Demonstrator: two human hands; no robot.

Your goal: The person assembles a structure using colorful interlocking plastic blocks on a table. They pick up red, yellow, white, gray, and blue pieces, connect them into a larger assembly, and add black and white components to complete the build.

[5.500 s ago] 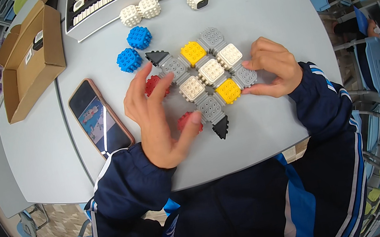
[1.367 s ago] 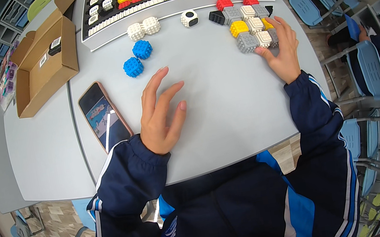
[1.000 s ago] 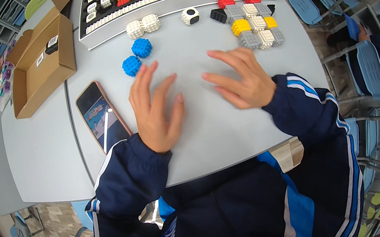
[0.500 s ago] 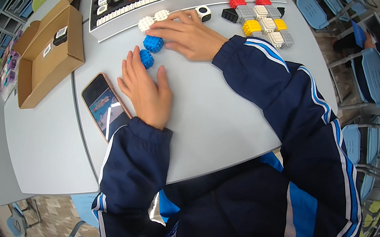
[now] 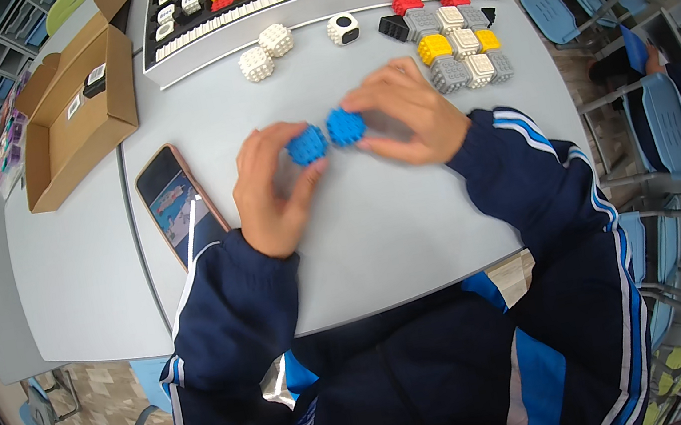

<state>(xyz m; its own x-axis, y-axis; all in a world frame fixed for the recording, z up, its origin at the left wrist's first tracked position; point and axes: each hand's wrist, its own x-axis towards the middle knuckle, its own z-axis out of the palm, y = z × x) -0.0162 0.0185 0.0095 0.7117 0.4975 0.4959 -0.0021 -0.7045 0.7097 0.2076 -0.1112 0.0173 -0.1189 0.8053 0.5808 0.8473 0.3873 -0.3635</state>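
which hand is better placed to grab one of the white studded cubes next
Probably the left. The left hand holds a blue cube almost straight below the two white cubes. The right hand, holding the other blue cube, sits further to the side, nearer the assembled block cluster.

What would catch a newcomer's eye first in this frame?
Two bright blue studded cubes at the table's centre: the left hand grips the left blue cube and the right hand the right blue cube, held side by side. To the right behind them lies a flat cluster of red, yellow, grey and white blocks. A phone lies left of the hands, near an open cardboard box.
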